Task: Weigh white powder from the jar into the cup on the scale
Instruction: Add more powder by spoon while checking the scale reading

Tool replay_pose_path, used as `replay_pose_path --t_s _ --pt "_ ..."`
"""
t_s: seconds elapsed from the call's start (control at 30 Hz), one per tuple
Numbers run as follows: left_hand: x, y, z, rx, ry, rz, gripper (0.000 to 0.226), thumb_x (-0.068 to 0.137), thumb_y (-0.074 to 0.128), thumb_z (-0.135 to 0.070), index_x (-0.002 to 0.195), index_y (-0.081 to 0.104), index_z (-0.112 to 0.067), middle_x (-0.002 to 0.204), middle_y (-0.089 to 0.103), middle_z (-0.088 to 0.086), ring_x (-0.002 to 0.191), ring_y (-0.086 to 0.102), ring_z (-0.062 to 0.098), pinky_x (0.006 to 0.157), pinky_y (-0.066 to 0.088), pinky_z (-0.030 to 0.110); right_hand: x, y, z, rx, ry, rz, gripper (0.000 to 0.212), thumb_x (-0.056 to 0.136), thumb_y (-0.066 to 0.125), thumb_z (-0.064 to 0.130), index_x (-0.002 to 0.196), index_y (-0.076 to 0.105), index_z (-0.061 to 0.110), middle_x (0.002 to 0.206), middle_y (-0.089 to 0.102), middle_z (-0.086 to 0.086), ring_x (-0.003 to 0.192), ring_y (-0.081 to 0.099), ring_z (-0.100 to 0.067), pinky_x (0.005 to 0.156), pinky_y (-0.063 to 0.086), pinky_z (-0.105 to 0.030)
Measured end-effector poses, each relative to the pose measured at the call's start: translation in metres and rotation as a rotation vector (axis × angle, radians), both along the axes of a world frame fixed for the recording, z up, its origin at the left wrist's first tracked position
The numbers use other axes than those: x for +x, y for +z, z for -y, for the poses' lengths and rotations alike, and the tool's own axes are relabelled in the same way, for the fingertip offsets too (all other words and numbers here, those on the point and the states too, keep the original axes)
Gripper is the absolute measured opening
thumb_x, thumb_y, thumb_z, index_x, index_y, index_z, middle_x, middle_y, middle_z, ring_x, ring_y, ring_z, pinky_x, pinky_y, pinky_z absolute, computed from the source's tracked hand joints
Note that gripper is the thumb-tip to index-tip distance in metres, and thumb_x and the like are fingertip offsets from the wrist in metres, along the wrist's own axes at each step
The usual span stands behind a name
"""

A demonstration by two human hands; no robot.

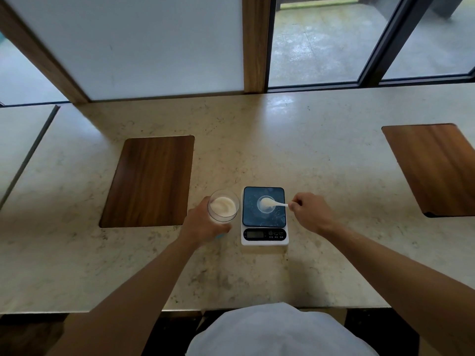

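Spooning powder into the cup on the scale

My right hand pinches the white spoon, bowl over the cup. Just left of the scale, my left hand is wrapped around the open powder jar on the marble counter.

Nothing legible; the scale display and button labels are blurred

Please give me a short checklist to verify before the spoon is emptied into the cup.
1. Cup sits on the scale: ok.
2. Spoon bowl is over the cup: ok.
3. Right hand grip on the spoon handle: ok.
4. Left hand steadies the open jar: ok.
5. Scale display is readable: cannot tell.
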State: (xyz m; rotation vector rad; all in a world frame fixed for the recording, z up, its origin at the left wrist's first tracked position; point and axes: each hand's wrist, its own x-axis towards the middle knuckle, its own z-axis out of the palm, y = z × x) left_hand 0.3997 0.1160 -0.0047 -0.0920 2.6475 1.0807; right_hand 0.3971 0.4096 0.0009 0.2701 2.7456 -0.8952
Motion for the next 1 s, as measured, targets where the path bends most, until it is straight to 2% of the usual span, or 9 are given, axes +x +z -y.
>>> replay_pose_path --t_s 0.07,0.33,0.4,0.47,0.53,0.63,0.7,0.8,1.0 --pt "0.0 0.0 0.0 0.011 0.003 0.0 0.078 0.062 0.091 -0.039 0.132 0.057 -0.029 0.115 0.07 -0.008 0.104 0.066 0.017 0.092 0.056 0.037 0.0 -0.001 0.001 0.029 0.024 -0.024 0.023 0.096 0.054 0.016 0.083 0.07 0.006 0.067 0.064 -0.005 0.057 0.057 -0.019 0.051 0.048 -0.032" --pt "0.0 0.001 -0.006 0.008 -0.005 0.01 0.081 0.061 0.091 -0.039 0.133 0.056 -0.029 0.115 0.07 -0.009 0.105 0.066 0.016 0.093 0.055 0.038 0.004 0.005 0.004 0.148 0.149 -0.121 0.021 0.097 0.052 0.015 0.085 0.065 0.003 0.073 0.068 -0.014 0.061 0.06 -0.028 0.058 0.053 -0.04" --pt "0.0 0.001 -0.007 0.004 -0.005 0.013 0.081 0.06 0.09 -0.039 0.133 0.057 -0.029 0.116 0.07 -0.008 0.105 0.066 0.017 0.094 0.055 0.04 0.006 0.007 0.005 0.192 0.21 -0.139 0.022 0.098 0.05 0.015 0.082 0.061 0.004 0.072 0.067 -0.014 0.06 0.058 -0.028 0.055 0.049 -0.039" --pt "0.0 0.002 -0.007 -0.001 -0.006 0.017 0.08 0.06 0.09 -0.04 0.132 0.057 -0.029 0.115 0.07 -0.008 0.105 0.066 0.017 0.094 0.055 0.042 0.008 0.008 0.006 0.232 0.267 -0.154 0.024 0.099 0.048 0.014 0.076 0.052 0.009 0.071 0.065 -0.013 0.056 0.05 -0.024 0.048 0.037 -0.034" --pt "-0.001 0.002 -0.009 -0.006 -0.012 0.02 0.079 0.06 0.09 -0.041 0.132 0.057 -0.029 0.116 0.07 -0.007 0.105 0.066 0.019 0.095 0.055 0.043 0.01 0.01 0.005 0.266 0.323 -0.174 0.024 0.1 0.047 0.015 0.076 0.051 0.01 0.07 0.063 -0.012 0.053 0.044 -0.021 0.048 0.028 -0.032" --pt "-0.002 0.003 -0.012 -0.006 -0.017 0.021 0.081 0.061 0.09 -0.04 0.133 0.056 -0.029 0.117 0.069 -0.007 0.106 0.066 0.019 0.095 0.055 0.042 0.015 0.011 0.001 0.304 0.407 -0.238 0.022 0.099 0.05 0.013 0.08 0.056 0.005 0.068 0.062 -0.011 0.051 0.044 -0.023 0.049 0.032 -0.034" --pt "-0.002 0.003 -0.013 -0.009 -0.016 0.017 0.082 0.06 0.09 -0.041 0.134 0.056 -0.03 0.117 0.069 -0.008 0.106 0.066 0.018 0.095 0.055 0.04 0.019 0.013 -0.002 0.299 0.433 -0.324 0.019 0.095 0.057 0.006 0.076 0.056 0.003 0.062 0.059 -0.012 0.047 0.041 -0.023 0.045 0.035 -0.036" --pt "-0.002 0.002 -0.015 -0.009 -0.022 0.01 0.083 0.059 0.09 -0.043 0.134 0.055 -0.031 0.117 0.069 -0.009 0.105 0.066 0.018 0.093 0.056 0.039 0.022 0.018 -0.006 0.283 0.453 -0.426 0.022 0.086 0.068 -0.003 0.069 0.056 0.003 0.053 0.055 -0.01 0.04 0.034 -0.019 0.038 0.029 -0.031" --pt "-0.003 0.0 -0.019 -0.048 -0.051 -0.002 0.086 0.063 0.091 -0.046 0.137 0.052 -0.029 0.126 0.067 -0.007 0.11 0.064 0.018 0.097 0.055 0.041 0.018 0.024 -0.009 0.15 0.284 -0.546 0.021 0.093 0.063 0.008 0.074 0.058 0.004 0.06 0.061 -0.008 0.044 0.039 -0.016 0.043 0.028 -0.023"
